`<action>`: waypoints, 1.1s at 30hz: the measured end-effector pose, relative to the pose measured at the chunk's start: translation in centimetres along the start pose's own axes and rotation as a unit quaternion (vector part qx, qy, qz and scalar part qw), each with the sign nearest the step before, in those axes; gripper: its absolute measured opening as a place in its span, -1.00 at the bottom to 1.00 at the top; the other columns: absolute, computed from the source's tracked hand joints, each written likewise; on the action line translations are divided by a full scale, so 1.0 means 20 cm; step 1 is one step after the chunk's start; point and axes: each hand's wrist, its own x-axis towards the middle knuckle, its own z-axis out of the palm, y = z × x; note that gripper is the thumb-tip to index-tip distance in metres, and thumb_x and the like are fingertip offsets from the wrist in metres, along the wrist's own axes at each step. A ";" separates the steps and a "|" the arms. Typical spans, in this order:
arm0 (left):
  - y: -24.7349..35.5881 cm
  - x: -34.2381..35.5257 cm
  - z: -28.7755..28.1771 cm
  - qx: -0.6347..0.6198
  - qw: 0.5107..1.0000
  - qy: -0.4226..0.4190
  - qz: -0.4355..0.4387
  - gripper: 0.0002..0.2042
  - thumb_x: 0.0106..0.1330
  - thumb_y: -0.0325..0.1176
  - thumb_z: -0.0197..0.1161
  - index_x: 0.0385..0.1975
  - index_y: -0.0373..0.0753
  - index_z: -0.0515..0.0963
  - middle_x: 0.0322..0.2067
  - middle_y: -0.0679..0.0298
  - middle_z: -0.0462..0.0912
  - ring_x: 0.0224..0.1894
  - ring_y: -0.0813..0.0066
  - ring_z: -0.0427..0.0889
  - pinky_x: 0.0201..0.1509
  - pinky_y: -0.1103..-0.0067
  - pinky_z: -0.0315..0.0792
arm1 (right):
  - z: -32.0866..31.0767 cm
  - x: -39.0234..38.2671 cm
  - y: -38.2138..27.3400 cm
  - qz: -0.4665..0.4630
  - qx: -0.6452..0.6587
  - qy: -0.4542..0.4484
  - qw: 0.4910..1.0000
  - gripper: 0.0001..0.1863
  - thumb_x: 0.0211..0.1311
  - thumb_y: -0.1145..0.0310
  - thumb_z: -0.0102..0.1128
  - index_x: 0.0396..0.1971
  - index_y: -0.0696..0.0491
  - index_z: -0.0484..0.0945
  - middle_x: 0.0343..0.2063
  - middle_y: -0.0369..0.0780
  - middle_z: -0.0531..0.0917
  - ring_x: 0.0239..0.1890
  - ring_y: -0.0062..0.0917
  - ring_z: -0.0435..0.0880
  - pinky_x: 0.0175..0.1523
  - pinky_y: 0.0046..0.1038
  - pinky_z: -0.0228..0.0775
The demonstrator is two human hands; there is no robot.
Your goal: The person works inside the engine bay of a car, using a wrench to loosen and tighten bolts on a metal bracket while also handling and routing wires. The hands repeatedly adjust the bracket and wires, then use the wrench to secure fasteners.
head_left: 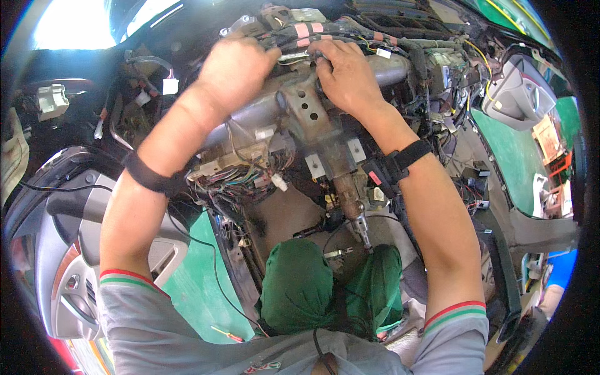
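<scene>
My left hand (239, 67) is closed in a fist at the far side of the stripped dashboard, and whatever is in it stays hidden. My right hand (342, 70) has its fingers curled down beside a dark wiring harness (359, 31) wrapped in places with pink tape. Between the two hands lies a slim bright metal piece (294, 57), its ends covered by the fingers; I cannot tell its kind. Beneath my hands runs a thick grey metal crossbeam (253, 115) with a drilled bracket (304, 106) at its middle.
The steering column (350, 197) points down toward my knees. Loose coloured wires (250, 175) and a white connector (170, 85) hang at the left. Open doors stand on both sides, the left door panel (75, 275) nearest. A screwdriver (228, 334) lies low left; another person's arm (551, 300) shows at right.
</scene>
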 end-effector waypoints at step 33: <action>0.15 0.06 0.05 -0.066 0.979 -0.027 -0.192 -0.69 0.41 -0.12 0.19 -0.33 -0.26 0.67 -0.34 0.01 0.76 -0.34 0.03 0.75 -0.08 0.26 0.62 | 0.02 -0.01 0.00 0.014 -0.010 0.028 0.999 -0.66 0.32 0.36 0.10 0.03 -0.07 0.70 0.09 -0.13 0.69 0.15 -0.13 0.60 0.30 -0.15 0.47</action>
